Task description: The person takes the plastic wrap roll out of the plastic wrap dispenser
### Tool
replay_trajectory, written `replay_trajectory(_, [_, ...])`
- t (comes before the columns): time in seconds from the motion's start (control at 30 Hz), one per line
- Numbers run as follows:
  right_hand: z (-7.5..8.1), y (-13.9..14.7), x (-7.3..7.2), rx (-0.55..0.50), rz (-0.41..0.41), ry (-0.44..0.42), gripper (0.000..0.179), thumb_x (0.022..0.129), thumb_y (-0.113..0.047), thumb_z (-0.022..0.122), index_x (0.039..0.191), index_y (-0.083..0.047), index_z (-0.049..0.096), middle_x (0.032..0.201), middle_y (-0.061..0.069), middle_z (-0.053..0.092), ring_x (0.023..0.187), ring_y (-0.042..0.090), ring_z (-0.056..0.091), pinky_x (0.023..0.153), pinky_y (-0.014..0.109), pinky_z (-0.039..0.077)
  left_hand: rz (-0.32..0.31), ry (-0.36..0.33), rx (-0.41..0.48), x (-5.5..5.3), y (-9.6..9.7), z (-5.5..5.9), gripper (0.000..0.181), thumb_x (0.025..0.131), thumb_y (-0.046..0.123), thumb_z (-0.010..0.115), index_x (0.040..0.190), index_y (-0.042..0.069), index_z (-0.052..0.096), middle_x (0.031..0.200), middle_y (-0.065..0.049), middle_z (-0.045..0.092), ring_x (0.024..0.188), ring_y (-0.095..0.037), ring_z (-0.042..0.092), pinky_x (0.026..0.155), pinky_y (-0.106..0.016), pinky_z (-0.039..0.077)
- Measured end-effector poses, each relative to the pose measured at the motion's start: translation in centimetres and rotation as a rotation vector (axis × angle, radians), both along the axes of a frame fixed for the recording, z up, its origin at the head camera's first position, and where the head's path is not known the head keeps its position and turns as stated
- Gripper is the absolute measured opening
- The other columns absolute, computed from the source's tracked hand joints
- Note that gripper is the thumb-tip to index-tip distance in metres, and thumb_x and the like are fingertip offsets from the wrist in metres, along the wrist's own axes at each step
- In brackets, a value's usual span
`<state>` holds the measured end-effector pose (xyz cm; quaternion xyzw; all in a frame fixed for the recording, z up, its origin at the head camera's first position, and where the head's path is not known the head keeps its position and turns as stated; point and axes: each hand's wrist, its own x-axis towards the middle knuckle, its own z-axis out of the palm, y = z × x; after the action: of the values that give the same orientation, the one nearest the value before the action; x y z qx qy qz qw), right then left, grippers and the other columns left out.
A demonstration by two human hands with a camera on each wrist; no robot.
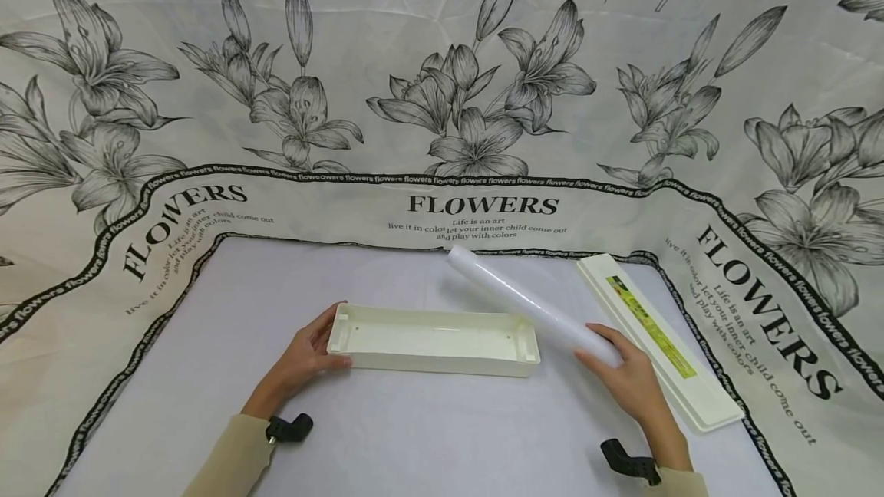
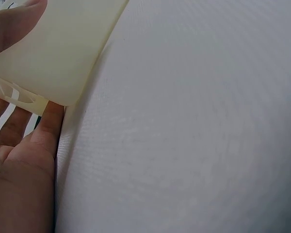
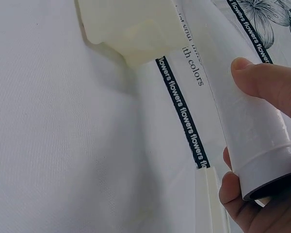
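A long, cream plastic box (image 1: 442,363), open at the top, rests on the white table. My left hand (image 1: 304,359) grips its left end, the thumb on the front wall and the fingers round the end. From the left wrist view, fingers (image 2: 51,119) touch the box's end wall (image 2: 63,53), which has cut-outs. In my right hand (image 1: 625,378) is a glossy whitish roll of cling film (image 1: 532,305), held near its lower end and slanting up to the left behind the box's right end. The roll's dark hollow core (image 3: 271,187) shows in the right wrist view.
Right of my right hand lies a long white lid (image 1: 700,405) with a yellow-green label (image 1: 652,328). A cloth (image 1: 476,213) with printed flowers and lettering surrounds the white table surface (image 1: 414,436) at the back and sides.
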<state>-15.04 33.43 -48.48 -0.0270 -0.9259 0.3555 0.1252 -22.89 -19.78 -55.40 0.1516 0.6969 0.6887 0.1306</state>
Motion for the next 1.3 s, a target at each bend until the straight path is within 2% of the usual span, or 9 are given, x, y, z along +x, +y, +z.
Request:
replay_trajectory(0.23, [-0.5,0.6,0.2,0.021,-0.027,0.011,0.057,0.090,-0.034,0.081,0.139,-0.012,0.063,0.138,0.019,0.064,0.106,0.030,0.061,0.074,0.032,0.052,0.001,0.003,-0.010,0.0,0.0,0.0,0.113,0.075,-0.003,0.087,0.165,0.007,0.020,0.170,-0.019,0.022,0.156,-0.035,0.020,0.108,-0.009,0.038])
replay_trajectory(0.43, [-0.3,0.7,0.4,0.002,-0.039,-0.018,0.058,0.091,-0.036,0.080,0.140,-0.011,0.061,0.140,0.021,0.062,0.106,0.034,0.062,0.076,0.038,0.052,-0.003,0.010,-0.015,0.0,0.0,0.0,0.112,0.075,-0.002,0.087,0.165,0.008,0.021,0.169,-0.019,0.024,0.155,-0.030,0.024,0.109,-0.009,0.038])
replay_trajectory(0.6, [-0.1,0.8,0.5,-0.016,-0.060,-0.046,0.061,0.091,-0.040,0.080,0.142,-0.013,0.060,0.141,0.022,0.060,0.108,0.036,0.061,0.077,0.040,0.053,-0.001,0.003,-0.010,0.0,0.0,0.1,0.112,0.075,-0.002,0.087,0.165,0.008,0.021,0.168,-0.020,0.024,0.155,-0.036,0.021,0.108,-0.009,0.039])
replay_trajectory(0.77, [0.0,1.1,0.8,-0.022,-0.085,-0.038,0.062,0.090,-0.038,0.081,0.142,-0.011,0.060,0.143,0.025,0.058,0.111,0.040,0.061,0.079,0.046,0.054,0.001,0.006,-0.016,0.0,0.0,0.1,0.112,0.075,-0.001,0.087,0.165,0.008,0.021,0.169,-0.019,0.023,0.156,-0.036,0.020,0.108,-0.008,0.038])
replay_trajectory(0.83, [0.0,1.3,0.9,-0.021,-0.094,-0.033,0.062,0.090,-0.036,0.082,0.142,-0.011,0.060,0.144,0.025,0.057,0.112,0.039,0.061,0.080,0.044,0.054,-0.001,0.008,-0.014,0.0,0.0,0.1,0.112,0.075,-0.001,0.087,0.165,0.007,0.020,0.169,-0.019,0.023,0.156,-0.037,0.019,0.108,-0.008,0.038])
replay_trajectory(1.07, [-0.2,1.8,1.2,-0.008,-0.117,-0.032,0.062,0.089,-0.037,0.082,0.141,-0.011,0.061,0.144,0.024,0.058,0.112,0.035,0.061,0.075,0.026,0.049,-0.003,0.005,-0.007,0.1,0.0,0.0,0.112,0.075,-0.002,0.087,0.165,0.007,0.020,0.170,-0.019,0.022,0.156,-0.037,0.018,0.109,-0.008,0.037])
replay_trajectory(1.3, [-0.4,2.1,1.4,-0.011,-0.129,-0.034,0.062,0.089,-0.035,0.083,0.141,-0.011,0.062,0.143,0.024,0.059,0.111,0.034,0.061,0.072,0.019,0.047,-0.003,-0.002,0.003,0.1,0.0,0.0,0.113,0.075,-0.001,0.087,0.165,0.007,0.019,0.170,-0.019,0.021,0.156,-0.037,0.018,0.109,-0.008,0.037])
